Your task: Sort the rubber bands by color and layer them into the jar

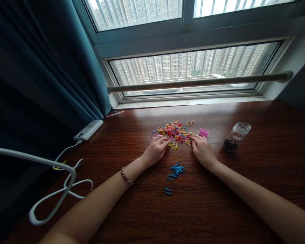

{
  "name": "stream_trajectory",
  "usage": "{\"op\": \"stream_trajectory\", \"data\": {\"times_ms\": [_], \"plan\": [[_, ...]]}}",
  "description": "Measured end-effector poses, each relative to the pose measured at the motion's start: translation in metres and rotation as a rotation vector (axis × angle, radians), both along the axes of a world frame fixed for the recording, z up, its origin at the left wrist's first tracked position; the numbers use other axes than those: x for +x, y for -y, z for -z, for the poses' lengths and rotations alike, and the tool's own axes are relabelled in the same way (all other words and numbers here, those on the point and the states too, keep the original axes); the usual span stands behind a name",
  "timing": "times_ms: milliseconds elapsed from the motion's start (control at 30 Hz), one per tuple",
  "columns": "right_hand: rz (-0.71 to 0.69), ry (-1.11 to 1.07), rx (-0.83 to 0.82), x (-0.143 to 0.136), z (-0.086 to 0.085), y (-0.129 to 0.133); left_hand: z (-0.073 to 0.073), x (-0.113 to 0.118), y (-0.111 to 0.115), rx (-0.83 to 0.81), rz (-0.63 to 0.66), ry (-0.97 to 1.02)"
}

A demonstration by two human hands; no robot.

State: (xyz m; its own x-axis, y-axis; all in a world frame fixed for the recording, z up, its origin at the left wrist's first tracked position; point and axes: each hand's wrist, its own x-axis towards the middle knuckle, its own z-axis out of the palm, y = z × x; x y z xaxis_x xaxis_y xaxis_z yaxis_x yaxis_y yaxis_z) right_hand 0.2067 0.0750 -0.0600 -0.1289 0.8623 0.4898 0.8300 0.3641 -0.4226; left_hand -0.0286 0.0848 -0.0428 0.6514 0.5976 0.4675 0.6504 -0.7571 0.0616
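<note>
A heap of small multicoloured rubber bands [176, 131] lies on the brown wooden table. At its left front edge is my left hand [156, 148], fingers bent and pressed together; anything between the fingertips is hidden. My right hand [202, 151] touches the right edge of the heap, its fingers stretched forward and the thumb a little apart. Closer to me, between my forearms, sits a small cluster of blue rubber bands [176, 171]. One single blue band [167, 191] lies apart in front of it. A few yellow bands [175, 147] rest along the heap's near side.
A pink cup-shaped piece [204, 132] sits just beyond my right hand. Farther right, a clear jar [236, 137] holds dark contents. A white power bank [88, 130] with a white cable [73, 184] lies at left by the blue curtain [73, 67]. Behind is a window.
</note>
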Motion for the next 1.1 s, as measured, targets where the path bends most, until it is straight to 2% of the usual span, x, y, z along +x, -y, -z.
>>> {"op": "stream_trajectory", "data": {"times_ms": [267,367,567,667,867,1000,1100], "plan": [[0.001,0.042,-0.038,0.0,0.008,-0.002,-0.003,-0.001,0.001,-0.01,0.032,0.286],[0.01,0.055,-0.06,0.0,0.007,-0.002,-0.006,0.003,0.007,-0.01,0.148,0.282],[-0.018,0.006,-0.056,-0.001,0.007,-0.004,-0.015,0.017,0.028,-0.071,0.457,0.098],[-0.025,-0.071,-0.018,0.0,0.006,-0.005,-0.019,0.022,0.034,-0.095,0.556,0.042],[-0.012,-0.291,0.004,0.0,-0.004,-0.002,-0.021,0.025,0.036,-0.122,0.548,0.027],[0.024,-0.365,0.016,0.0,-0.01,0.001,-0.022,0.026,0.038,-0.162,0.535,-0.028],[0.001,-0.413,0.029,-0.001,-0.015,0.003,-0.024,0.026,0.04,-0.185,0.508,-0.06]]}}
